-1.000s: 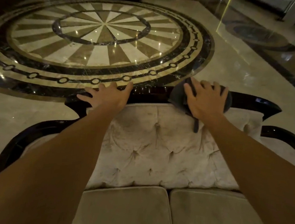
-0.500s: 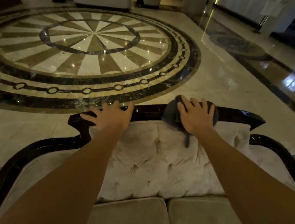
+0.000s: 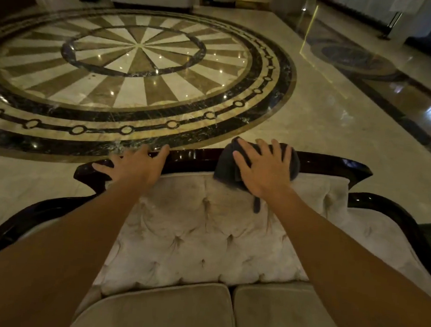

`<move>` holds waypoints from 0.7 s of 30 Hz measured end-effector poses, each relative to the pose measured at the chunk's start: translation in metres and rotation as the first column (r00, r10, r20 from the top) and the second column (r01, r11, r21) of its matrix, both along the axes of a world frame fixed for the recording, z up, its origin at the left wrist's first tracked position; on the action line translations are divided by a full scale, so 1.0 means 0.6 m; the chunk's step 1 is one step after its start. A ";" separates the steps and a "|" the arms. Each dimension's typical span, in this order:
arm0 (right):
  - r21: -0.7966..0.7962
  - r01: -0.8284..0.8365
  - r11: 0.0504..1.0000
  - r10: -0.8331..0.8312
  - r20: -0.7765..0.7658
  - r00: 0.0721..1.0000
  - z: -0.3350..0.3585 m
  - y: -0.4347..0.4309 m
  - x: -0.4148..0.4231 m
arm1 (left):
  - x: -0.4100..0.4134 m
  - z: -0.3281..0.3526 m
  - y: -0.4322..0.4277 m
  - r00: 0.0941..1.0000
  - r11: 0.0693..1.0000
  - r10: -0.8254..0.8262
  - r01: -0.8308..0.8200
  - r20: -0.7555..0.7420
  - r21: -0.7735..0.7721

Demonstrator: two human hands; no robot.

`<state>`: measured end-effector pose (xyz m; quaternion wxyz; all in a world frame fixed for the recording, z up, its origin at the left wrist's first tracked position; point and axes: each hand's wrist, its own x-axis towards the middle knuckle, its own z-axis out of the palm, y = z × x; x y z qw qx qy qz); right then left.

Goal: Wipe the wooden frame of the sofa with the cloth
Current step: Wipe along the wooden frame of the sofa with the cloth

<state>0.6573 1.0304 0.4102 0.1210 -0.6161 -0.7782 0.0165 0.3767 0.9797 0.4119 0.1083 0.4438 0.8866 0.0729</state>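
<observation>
a: so what's in the middle of the frame? looks like someone leaning over a sofa from the seat side.

b: yep. right hand (image 3: pixel 264 167) is just right of centre, palm flat and fingers spread, pressing down on a dark grey cloth (image 3: pixel 226 165). it isn't gripped in a fist, just pinned under the open palm. the cloth is bunched over the top rail of the wooden frame (image 3: pixel 197 156), and a thin strip of it dangles down onto the backrest (image 3: pixel 204 229) below the wrist.

a: and the other hand?

b: left hand (image 3: pixel 134 166) sits left of centre, also open, fingers splayed, holding nothing. fingertips reach onto the same glossy dark rail and the heel of the palm rests on the top edge of the upholstery. the two hands are apart, with a bare stretch of shiny rail between them.

a: the frame goes all the way round?

b: the dark wood runs across the top, kicks out into pointed corners at either end, then curves down both sides toward the lower left and the right edge of the frame. the backrest is pale tufted fabric with buttons, and two tan seat cushions (image 3: pixel 161 311) fill the bottom of the frame.

a: floor's fancy.

b: polished marble floor (image 3: pixel 328 125) with a big round sunburst medallion (image 3: pixel 138 46) in the upper left, ringed in black with a chain pattern, and light reflections on the upper right.
</observation>
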 end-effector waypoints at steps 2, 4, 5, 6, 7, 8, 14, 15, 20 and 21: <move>-0.011 0.023 1.000 -0.024 -0.044 0.999 -0.005 -0.003 -0.030 | 0.021 0.006 0.008 1.000 0.999 0.022 -0.022 0.015 -0.029; -0.020 -0.052 0.998 0.050 -0.079 0.996 -0.005 -0.009 -0.044 | 0.071 0.010 0.020 1.000 1.000 -0.016 0.016 -0.009 0.001; -0.011 -0.103 0.995 0.102 -0.067 0.993 -0.003 -0.006 -0.035 | 0.099 0.012 0.026 0.997 0.998 -0.061 0.062 -0.044 0.027; -0.006 -0.135 0.991 0.134 -0.053 0.990 0.002 0.004 -0.006 | 0.132 0.012 0.033 0.990 0.992 -0.112 0.117 -0.091 0.047; 0.005 -0.124 0.992 0.124 -0.048 0.991 0.004 0.018 0.038 | 0.165 0.012 0.041 0.979 0.984 -0.162 0.169 -0.123 0.054; 0.019 -0.080 0.997 0.081 -0.042 0.996 0.001 0.034 0.083 | 0.188 0.012 0.047 0.970 0.977 -0.199 0.208 -0.138 0.055; -0.110 0.225 0.968 -0.244 -0.202 0.949 -0.020 0.080 0.262 | 0.304 0.018 0.082 0.933 0.950 -0.304 0.313 -0.191 0.016; -0.089 0.223 0.971 -0.237 -0.220 0.946 -0.022 0.074 0.246 | 0.330 0.019 0.090 0.922 0.940 -0.332 0.341 -0.200 0.012; 0.155 -0.033 0.987 0.062 -0.187 0.980 -0.047 0.055 0.220 | 0.441 0.009 0.118 0.850 0.882 -0.453 0.470 -0.268 0.000; 0.181 -0.035 0.983 0.069 -0.188 0.980 -0.053 0.071 0.254 | 0.451 0.007 0.118 0.849 0.884 -0.447 0.467 -0.281 0.003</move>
